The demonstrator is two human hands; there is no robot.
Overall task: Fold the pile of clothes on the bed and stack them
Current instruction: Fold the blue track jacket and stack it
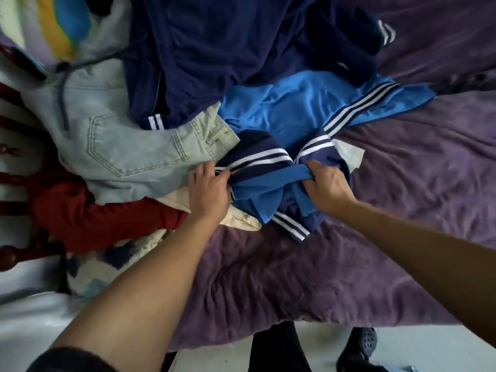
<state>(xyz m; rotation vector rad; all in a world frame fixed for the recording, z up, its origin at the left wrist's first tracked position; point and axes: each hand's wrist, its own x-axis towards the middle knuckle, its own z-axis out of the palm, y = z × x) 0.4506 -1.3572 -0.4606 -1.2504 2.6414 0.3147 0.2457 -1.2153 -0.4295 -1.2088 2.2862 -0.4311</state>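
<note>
A dark shoe [359, 347] is standing on the pale floor [429, 353] at the foot of the bed, whose purple blanket [295, 277] is spreading wrinkled across its near and right parts. Both bare forearms are reaching forward over that blanket.

The left hand [209, 189] is pinching the navy-and-white striped edge of a bright blue sports top [290, 111], its fingers curled over the cloth. The right hand [327, 183] is gripping a bunched fold of the same top, fist closed round the blue fabric. Between the two hands the top is hanging crumpled, its striped hem touching the blanket. The rest of it is lying farther back, at the right edge of the clothes pile.

Just left of the left hand, a cream garment [241, 221] is poking out from beneath the pile, and a red garment [94, 218] is lying beside it. A white-and-blue patterned cloth [94, 267] is sitting nearer, at the bed's left edge.

Pale blue jeans [128, 149] are resting on the red garment, back pocket upward. Beyond them a large navy garment [214, 49] is covering the far part of the pile, overlapping both the jeans and the blue top. At far left, a dark drawstring [63, 100] is trailing over the jeans.
</note>
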